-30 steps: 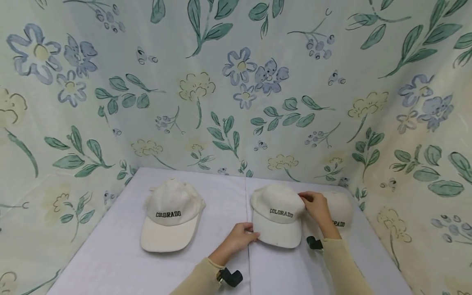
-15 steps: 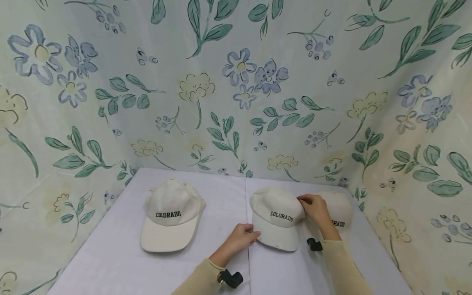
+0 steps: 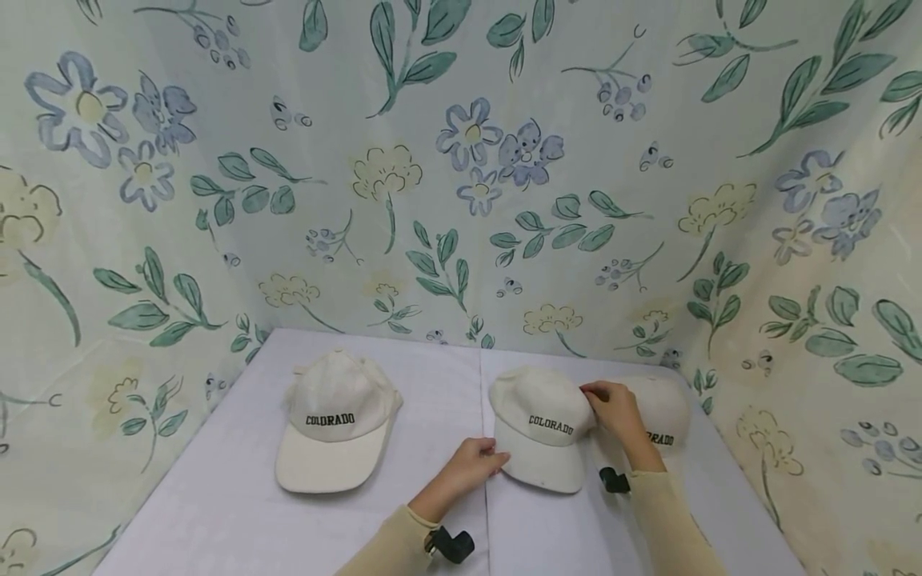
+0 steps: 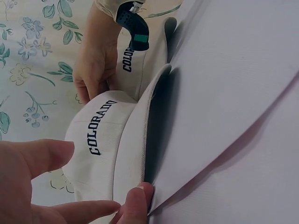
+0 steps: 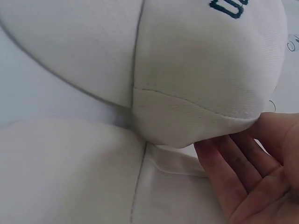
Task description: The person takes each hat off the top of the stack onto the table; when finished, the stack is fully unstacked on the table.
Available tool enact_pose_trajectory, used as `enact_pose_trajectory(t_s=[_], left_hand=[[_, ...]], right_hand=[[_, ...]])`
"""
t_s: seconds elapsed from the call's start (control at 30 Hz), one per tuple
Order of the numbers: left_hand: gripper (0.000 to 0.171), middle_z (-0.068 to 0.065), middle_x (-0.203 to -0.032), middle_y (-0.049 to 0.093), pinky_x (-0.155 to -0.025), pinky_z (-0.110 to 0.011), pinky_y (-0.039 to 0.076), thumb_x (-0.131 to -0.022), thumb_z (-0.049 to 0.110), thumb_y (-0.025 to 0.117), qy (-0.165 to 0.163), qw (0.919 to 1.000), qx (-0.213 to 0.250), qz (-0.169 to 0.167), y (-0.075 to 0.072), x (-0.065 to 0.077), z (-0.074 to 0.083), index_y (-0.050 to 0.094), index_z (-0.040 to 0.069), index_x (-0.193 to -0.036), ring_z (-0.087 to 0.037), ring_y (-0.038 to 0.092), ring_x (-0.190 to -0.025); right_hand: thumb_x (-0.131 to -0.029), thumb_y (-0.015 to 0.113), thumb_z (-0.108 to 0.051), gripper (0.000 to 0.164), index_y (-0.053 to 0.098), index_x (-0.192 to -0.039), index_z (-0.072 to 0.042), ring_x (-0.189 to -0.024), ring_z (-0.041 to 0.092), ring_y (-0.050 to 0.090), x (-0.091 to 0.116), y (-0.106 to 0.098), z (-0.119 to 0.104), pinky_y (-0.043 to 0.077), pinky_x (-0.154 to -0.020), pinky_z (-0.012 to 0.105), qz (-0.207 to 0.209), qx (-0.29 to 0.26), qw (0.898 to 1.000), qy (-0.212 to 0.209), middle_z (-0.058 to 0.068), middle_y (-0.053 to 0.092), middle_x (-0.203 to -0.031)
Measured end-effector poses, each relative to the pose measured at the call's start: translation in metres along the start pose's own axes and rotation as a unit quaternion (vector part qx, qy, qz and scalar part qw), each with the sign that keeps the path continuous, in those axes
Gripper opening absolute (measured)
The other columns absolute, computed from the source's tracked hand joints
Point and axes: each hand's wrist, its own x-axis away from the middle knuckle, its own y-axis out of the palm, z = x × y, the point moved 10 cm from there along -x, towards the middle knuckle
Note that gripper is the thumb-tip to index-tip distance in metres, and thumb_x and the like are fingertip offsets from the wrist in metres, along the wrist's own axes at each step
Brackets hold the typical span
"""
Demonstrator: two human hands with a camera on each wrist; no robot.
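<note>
A cream baseball cap (image 3: 536,400) with COLORADO in dark letters sits right of the table's middle, brim toward me. My left hand (image 3: 468,466) pinches the left edge of its brim. In the left wrist view, the thumb and fingertips (image 4: 135,205) meet on that brim edge. On the crown's right side, my right hand (image 3: 618,410) pinches the lower rim, the thumb on the outside and the other fingers (image 5: 224,168) tucked under it. A matching cap (image 3: 663,400) lies just to the right, partly hidden behind the right hand and forearm.
Another cream COLORADO cap (image 3: 334,412) rests on the left side of the table, its brim facing me. White cloth covers the table (image 3: 216,496), with a seam down the middle. A floral curtain (image 3: 461,264) surrounds the back and sides.
Between both hands the middle cap has turned slightly, the right end of its lettering now lower and its brim shifted a little left. The right hand has edged left with it; the other caps stay put.
</note>
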Motion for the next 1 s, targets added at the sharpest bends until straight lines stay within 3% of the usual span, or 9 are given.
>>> enact_pose_trajectory(t_s=[0.1,0.3,0.5,0.73,1.0], left_hand=[[0.051,-0.004,-0.081,0.065,-0.077,-0.033,0.049,-0.097,0.022,0.067,0.011,0.9999,-0.009,0.0,-0.004,0.002,0.003,0.057,-0.016,-0.13,-0.014,0.058,-0.078],[0.054,-0.017,-0.115,0.064,-0.091,-0.048,0.051,-0.097,0.024,0.067,0.023,0.9989,-0.031,0.027,-0.024,0.007,0.01,0.056,-0.01,-0.137,-0.029,0.062,-0.104],[0.05,-0.017,-0.117,0.064,-0.079,-0.039,0.054,-0.097,0.025,0.068,0.053,0.9973,-0.015,0.049,-0.05,0.017,0.02,0.06,-0.004,-0.136,-0.026,0.065,-0.096],[0.034,-0.009,-0.113,0.067,-0.072,-0.032,0.051,-0.1,0.023,0.065,0.061,0.9937,0.0,0.093,-0.095,0.052,0.013,0.066,0.004,-0.129,-0.018,0.066,-0.087],[0.028,-0.004,-0.113,0.069,-0.078,-0.03,0.052,-0.1,0.025,0.068,0.05,0.9798,-0.021,0.192,-0.162,0.098,0.007,0.07,0.011,-0.124,-0.015,0.063,-0.092]], right_hand=[[-0.102,0.057,-0.004,0.023,0.068,-0.121,0.005,-0.114,0.041,0.064,0.0,-0.001,-0.003,0.053,-0.095,0.052,0.005,-0.005,1.0,0.001,0.025,0.068,-0.12],[-0.104,0.058,-0.014,0.026,0.069,-0.123,0.0,-0.11,0.035,0.066,-0.002,-0.006,-0.017,0.056,-0.091,0.048,0.034,0.0,0.999,-0.016,0.019,0.07,-0.12],[-0.106,0.057,-0.03,0.033,0.07,-0.126,-0.007,-0.112,0.036,0.065,-0.002,-0.012,-0.036,0.055,-0.091,0.052,0.07,0.011,0.997,-0.039,0.015,0.069,-0.124],[-0.106,0.057,-0.032,0.034,0.068,-0.128,-0.009,-0.115,0.036,0.062,-0.002,-0.009,-0.067,0.051,-0.097,0.054,0.087,-0.031,0.993,-0.076,0.014,0.068,-0.127],[-0.105,0.058,-0.038,0.038,0.066,-0.133,-0.015,-0.113,0.028,0.062,-0.006,0.009,-0.104,0.051,-0.097,0.05,0.065,-0.07,0.99,-0.101,0.007,0.068,-0.127]])
